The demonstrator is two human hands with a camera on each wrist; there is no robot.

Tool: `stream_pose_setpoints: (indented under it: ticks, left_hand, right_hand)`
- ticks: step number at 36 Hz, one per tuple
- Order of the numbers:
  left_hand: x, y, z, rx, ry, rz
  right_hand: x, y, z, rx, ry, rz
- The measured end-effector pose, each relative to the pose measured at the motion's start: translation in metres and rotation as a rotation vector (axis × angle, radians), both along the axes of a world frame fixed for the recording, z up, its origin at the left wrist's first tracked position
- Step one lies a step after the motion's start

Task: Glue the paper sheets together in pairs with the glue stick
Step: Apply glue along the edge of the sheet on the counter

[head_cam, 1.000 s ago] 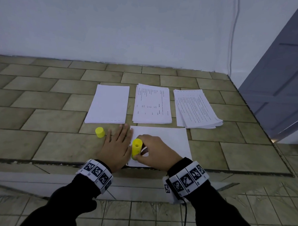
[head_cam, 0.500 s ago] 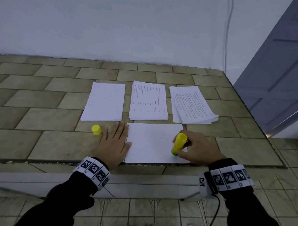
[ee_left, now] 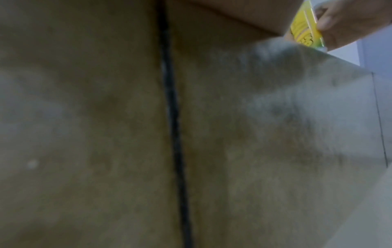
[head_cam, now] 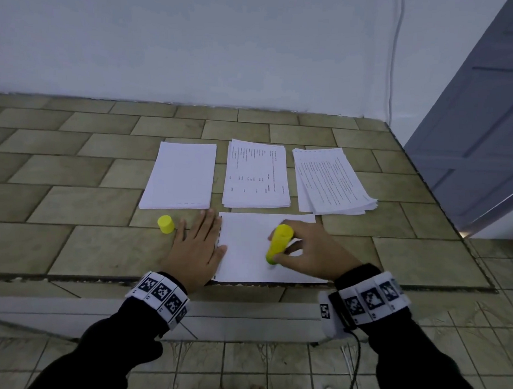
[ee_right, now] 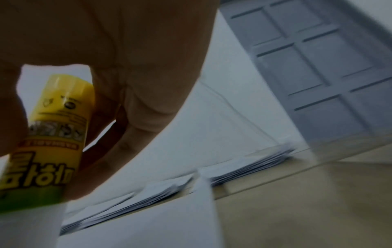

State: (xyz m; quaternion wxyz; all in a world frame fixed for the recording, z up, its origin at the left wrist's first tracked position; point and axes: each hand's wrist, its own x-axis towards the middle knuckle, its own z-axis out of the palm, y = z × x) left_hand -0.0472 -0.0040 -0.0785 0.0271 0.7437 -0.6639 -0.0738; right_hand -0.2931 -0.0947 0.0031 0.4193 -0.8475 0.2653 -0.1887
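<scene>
A blank white sheet [head_cam: 247,249] lies at the near edge of the tiled ledge. My right hand [head_cam: 308,252] grips the yellow glue stick [head_cam: 279,244], tilted, its lower end pressed on the sheet right of its middle. The right wrist view shows that glue stick [ee_right: 57,134] close up between thumb and fingers. My left hand [head_cam: 195,247] lies flat with straight fingers on the tiles, its thumb side touching the sheet's left edge. The yellow cap [head_cam: 165,224] stands on the tiles left of that hand. In the left wrist view the glue stick [ee_left: 306,28] appears at top right.
Three paper stacks lie in a row behind the sheet: a blank one [head_cam: 179,176] at left, a printed one [head_cam: 256,176] in the middle, a fanned printed one [head_cam: 332,183] at right. A white wall stands behind, a grey door [head_cam: 481,130] to the right. The ledge edge [head_cam: 98,278] drops off near me.
My right hand swept the glue stick from the sheet's left side to its right side, then came back a little toward the middle. The left hand has stayed flat in place.
</scene>
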Motion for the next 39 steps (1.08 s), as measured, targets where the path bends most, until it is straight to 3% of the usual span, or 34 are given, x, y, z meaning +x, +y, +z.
stream_pose_setpoints:
  ticks: [6,13,30,39]
  left_hand:
    - [0.001,-0.001,0.000,0.005,-0.007,-0.008]
    - [0.001,0.002,0.003,-0.001,0.002,-0.015]
    - [0.000,0.002,0.002,-0.002,0.007,-0.014]
    - [0.000,0.002,0.000,-0.059,0.019,-0.019]
  right_hand:
    - [0.053,0.016,-0.005,-0.002,0.083,0.135]
    - [0.071,0.012,-0.007,-0.081,0.142,0.224]
    - [0.103,-0.054,0.003,-0.087,0.270,-0.009]
    - [0.045,-0.037,0.000,0.070,0.100,-0.030]
